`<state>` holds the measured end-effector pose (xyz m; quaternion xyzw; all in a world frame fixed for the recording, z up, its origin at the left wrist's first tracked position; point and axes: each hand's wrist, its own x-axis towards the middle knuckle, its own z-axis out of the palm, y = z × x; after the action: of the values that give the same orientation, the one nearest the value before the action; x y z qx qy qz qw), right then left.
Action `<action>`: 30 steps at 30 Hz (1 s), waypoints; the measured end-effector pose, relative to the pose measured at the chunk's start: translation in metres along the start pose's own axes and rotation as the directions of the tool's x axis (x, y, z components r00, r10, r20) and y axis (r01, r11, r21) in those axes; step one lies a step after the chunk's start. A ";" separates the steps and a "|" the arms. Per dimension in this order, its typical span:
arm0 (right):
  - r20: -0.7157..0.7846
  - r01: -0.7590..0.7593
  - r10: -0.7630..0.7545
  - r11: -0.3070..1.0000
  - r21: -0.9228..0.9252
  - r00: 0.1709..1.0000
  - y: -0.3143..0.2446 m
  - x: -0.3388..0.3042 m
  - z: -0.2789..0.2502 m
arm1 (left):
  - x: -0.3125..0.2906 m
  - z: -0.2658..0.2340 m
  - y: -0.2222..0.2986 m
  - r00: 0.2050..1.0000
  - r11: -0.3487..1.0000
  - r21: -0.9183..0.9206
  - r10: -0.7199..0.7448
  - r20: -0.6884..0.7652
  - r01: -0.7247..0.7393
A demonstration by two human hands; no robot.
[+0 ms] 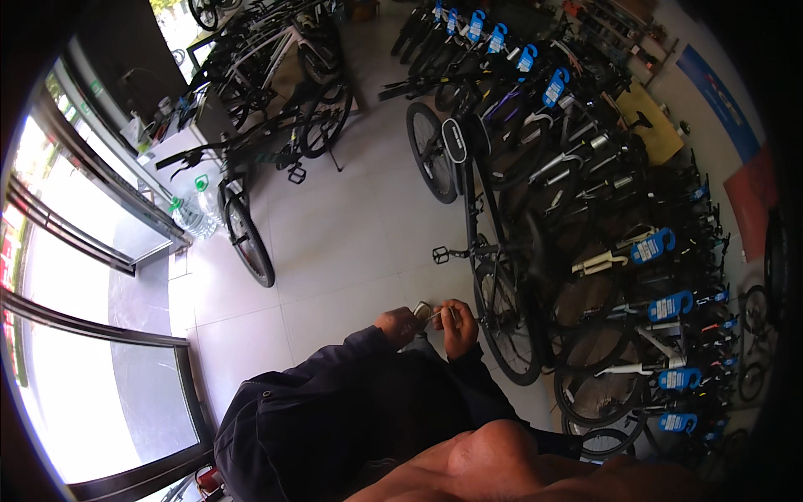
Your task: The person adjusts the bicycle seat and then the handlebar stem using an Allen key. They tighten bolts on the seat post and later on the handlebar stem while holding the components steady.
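Small pale object (423,309): one, between two hands (396,328) (458,329).

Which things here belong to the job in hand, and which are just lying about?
Apparently in the job:
small, pale, rounded object, too small to identify, in the left hand;
thin pale strip at the right hand.

Just about, untouched:
black bicycle beside the right hand;
clear plastic bottles with green caps;
hook-topped blue tags.

Just right of my right hand (457,330) stands a bicycle (470,209). Ahead on my left, bottles (192,220) stand beside another bicycle (272,157).
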<state>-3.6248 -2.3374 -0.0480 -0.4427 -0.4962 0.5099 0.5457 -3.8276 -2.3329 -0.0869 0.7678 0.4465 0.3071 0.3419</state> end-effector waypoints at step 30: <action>-0.066 -0.227 0.218 0.938 -0.262 0.974 0.005 0.599 -0.178 | 0.519 -0.287 -0.141 0.569 0.904 0.277 0.047 -0.821 0.324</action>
<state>-3.4560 -1.7362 -0.0198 -0.5747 -0.4974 0.4885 0.4285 -3.9031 -1.7445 0.0526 0.5551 0.6654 0.4974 -0.0406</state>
